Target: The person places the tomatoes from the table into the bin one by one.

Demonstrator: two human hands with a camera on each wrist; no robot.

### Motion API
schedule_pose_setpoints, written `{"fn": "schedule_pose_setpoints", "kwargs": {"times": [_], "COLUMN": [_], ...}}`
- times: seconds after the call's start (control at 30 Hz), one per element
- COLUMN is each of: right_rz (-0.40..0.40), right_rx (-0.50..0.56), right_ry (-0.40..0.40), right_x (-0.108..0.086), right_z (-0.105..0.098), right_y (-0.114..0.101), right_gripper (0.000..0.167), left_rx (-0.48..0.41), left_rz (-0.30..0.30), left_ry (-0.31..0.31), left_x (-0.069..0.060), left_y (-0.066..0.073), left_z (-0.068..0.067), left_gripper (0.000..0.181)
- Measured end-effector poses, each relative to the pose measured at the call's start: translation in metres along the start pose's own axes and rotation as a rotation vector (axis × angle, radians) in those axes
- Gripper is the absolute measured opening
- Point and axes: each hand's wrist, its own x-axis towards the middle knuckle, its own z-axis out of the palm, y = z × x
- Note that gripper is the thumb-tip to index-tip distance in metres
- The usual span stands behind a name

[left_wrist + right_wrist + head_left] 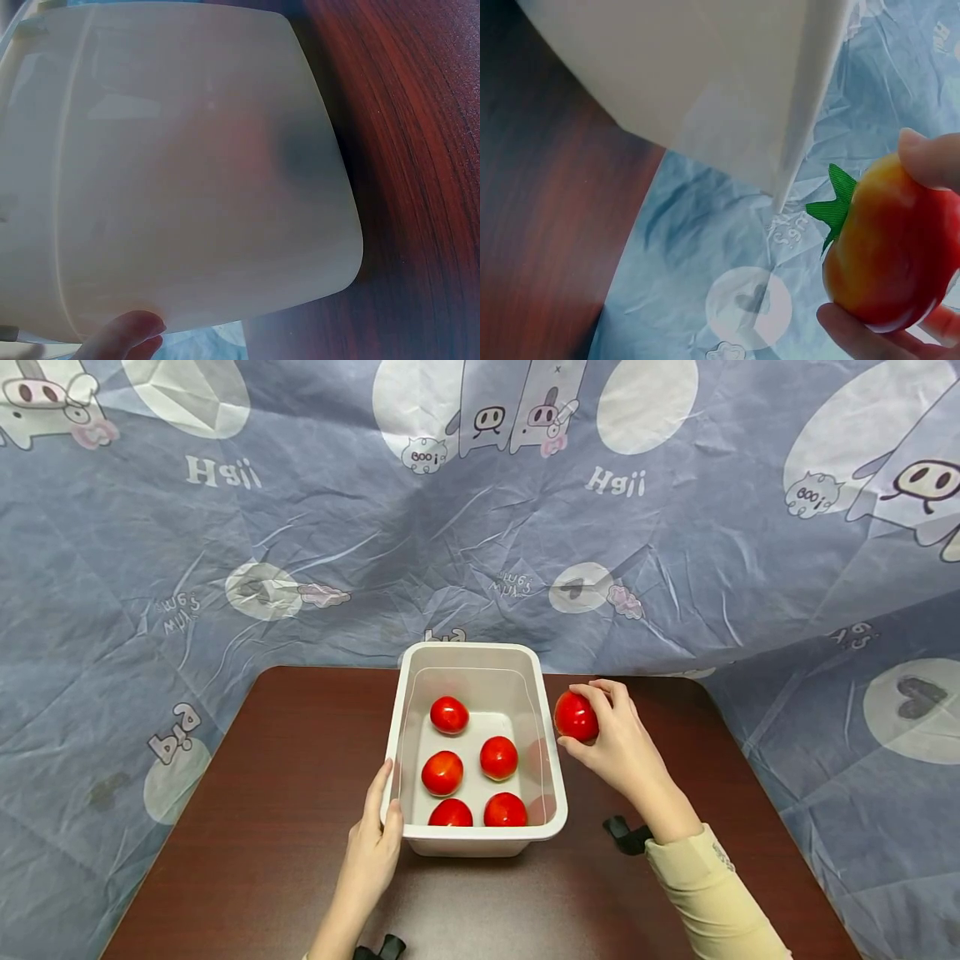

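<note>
A white plastic bin (480, 840) stands on the dark wooden table, with several red tomatoes lying inside, among them one tomato (449, 715) toward the far end. Just outside the bin's right wall, my right hand (618, 739) holds another tomato (576, 716) between thumb and fingers. In the right wrist view this held tomato (892, 247) shows a green star-shaped leaf top and a yellowish patch. My left hand (375, 843) rests on the bin's left side near the front corner, thumb and fingers at the rim. In the left wrist view its fingertips touch the bin's wall (202, 172).
The brown table (300, 793) has rounded far corners. Behind and around it hangs a wrinkled blue cloth (420, 527) with cartoon prints. Black straps (627, 836) sit at both wrists.
</note>
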Motion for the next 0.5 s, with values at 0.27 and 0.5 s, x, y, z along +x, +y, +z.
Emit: {"fn": "schedule_pose_setpoints", "kwargs": {"times": [0.27, 0.5], "right_rz": [-0.008, -0.027], "right_rx": [0.021, 0.034], "right_ry": [-0.038, -0.098], "right_x": [0.003, 0.003], "right_z": [0.003, 0.011], "right_y": [-0.008, -0.015], "right_gripper": [0.064, 0.064], "left_rx": [-0.006, -0.016], "left_rz": [0.006, 0.003], "left_ry": [0.000, -0.002], "left_x": [0.000, 0.000], "left_y": [0.000, -0.001], "left_z": [0.000, 0.000], "left_gripper": [0.055, 0.055]}}
